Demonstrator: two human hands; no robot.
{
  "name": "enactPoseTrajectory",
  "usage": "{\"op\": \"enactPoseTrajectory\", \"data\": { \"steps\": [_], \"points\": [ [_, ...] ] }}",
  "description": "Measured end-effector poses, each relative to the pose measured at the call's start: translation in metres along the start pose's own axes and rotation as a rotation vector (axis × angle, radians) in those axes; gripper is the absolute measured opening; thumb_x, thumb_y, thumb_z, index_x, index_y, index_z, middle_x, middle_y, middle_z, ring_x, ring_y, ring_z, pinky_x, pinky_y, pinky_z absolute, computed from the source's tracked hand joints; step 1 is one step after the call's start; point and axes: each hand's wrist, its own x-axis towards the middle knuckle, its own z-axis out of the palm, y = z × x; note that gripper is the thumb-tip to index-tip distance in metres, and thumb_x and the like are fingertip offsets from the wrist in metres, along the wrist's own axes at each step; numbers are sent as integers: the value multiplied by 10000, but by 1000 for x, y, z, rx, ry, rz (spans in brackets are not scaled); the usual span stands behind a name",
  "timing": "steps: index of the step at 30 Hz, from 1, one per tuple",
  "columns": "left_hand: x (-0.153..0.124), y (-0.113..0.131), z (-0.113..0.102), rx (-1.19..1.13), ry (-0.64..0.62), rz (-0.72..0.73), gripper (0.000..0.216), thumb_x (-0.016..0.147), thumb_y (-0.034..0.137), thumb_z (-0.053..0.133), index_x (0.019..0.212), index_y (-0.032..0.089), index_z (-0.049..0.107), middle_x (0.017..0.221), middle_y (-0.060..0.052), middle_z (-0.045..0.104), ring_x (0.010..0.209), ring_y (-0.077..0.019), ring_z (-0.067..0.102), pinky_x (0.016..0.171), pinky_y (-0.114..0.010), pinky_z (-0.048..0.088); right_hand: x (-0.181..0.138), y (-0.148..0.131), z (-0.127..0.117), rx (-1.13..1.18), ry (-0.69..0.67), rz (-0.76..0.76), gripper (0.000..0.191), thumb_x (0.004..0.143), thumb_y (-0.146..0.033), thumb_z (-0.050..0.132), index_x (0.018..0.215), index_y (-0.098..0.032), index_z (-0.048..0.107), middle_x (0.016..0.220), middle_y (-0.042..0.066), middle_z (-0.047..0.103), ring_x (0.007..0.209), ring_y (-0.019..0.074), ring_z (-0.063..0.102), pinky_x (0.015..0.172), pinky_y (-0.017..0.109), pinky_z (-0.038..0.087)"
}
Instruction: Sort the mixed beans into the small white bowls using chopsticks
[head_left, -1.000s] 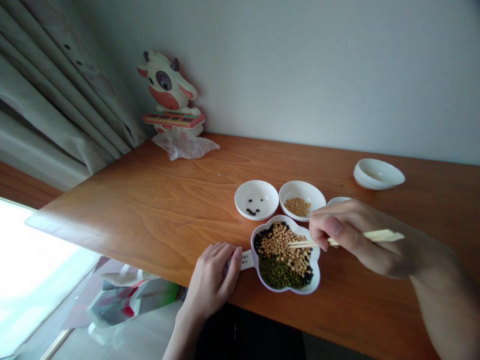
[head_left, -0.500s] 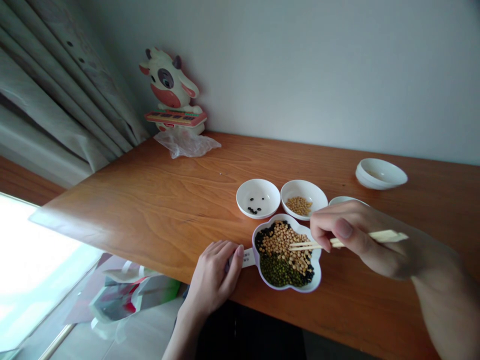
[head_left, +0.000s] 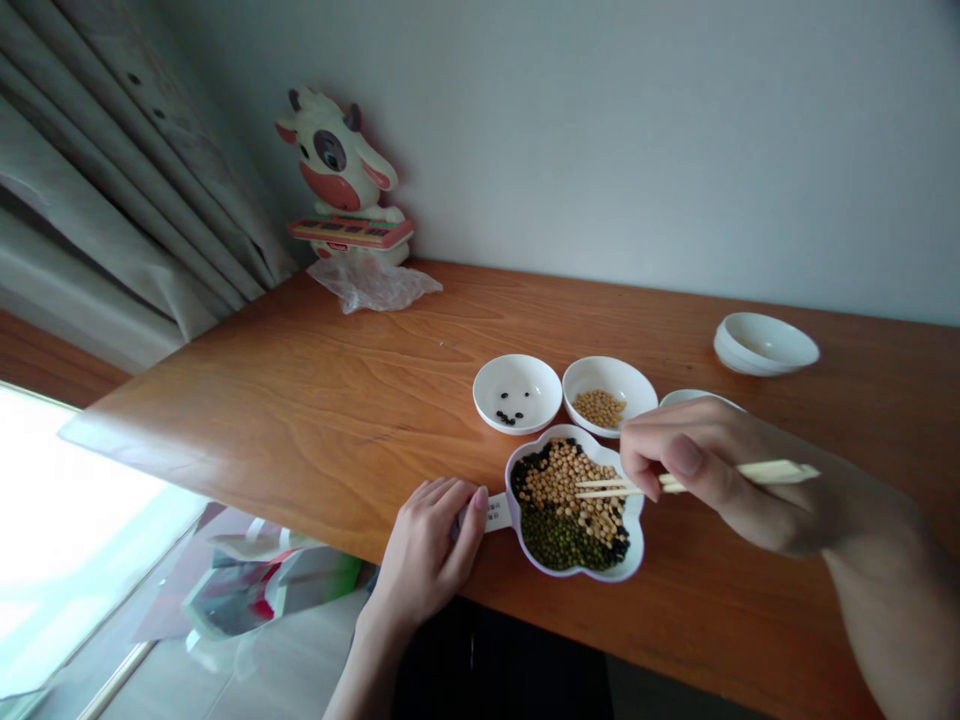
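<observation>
Head view: I watch two hands at work over one dish (head_left: 634, 556). My right hand (head_left: 694, 465) holds a pair of chopsticks (head_left: 769, 472) pinched between thumb and fingers; my left hand (head_left: 431, 540) holds the dish by its handle (head_left: 498, 513). The dish sits on the tabletop (head_left: 375, 420) between the two hands, just left of the right one. In it, pale beans (head_left: 559, 472) fill the side farther from me, green beans (head_left: 559, 540) the side nearer, with black beans (head_left: 529, 468) along the edges.

Compared with a second ago, little has moved: the chopstick tips look slightly farther apart, over the pale beans, and I can't tell whether they grip one. To me that reads as a pick being lined up, with nothing lifted. Just beyond the dish, ahead and left of the right hand, the left bowl (head_left: 525, 377) has a few black beans and the middle bowl (head_left: 600, 373) a small heap of yellow ones; both look unchanged, so I see no bean added.
</observation>
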Motion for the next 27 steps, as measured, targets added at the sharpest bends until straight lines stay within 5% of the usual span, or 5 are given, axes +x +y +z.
{"op": "enactPoseTrajectory", "data": {
  "steps": [10, 27],
  "points": [
    [0, 1, -1, -4, -1, 2, 370, 1175, 328, 426, 827, 229, 500, 782, -19, 607, 727, -191, 546, 748, -349, 410, 4, -9, 3, -27, 17, 4, 468, 1143, -527, 380, 808, -226, 504, 714, -21, 530, 622, 137, 435, 619, 343, 342],
    [0, 1, -1, -3, -5, -1, 365, 1174, 328, 424, 832, 231, 508, 786, -14, 611, 731, -195, 556, 749, -346, 413, -7, -8, -10, 8, 80, -55, 657, 1127, -689, 248, 792, -232, 580, 684, 6, 538, 604, 159, 447, 613, 352, 339]
  ]
}}
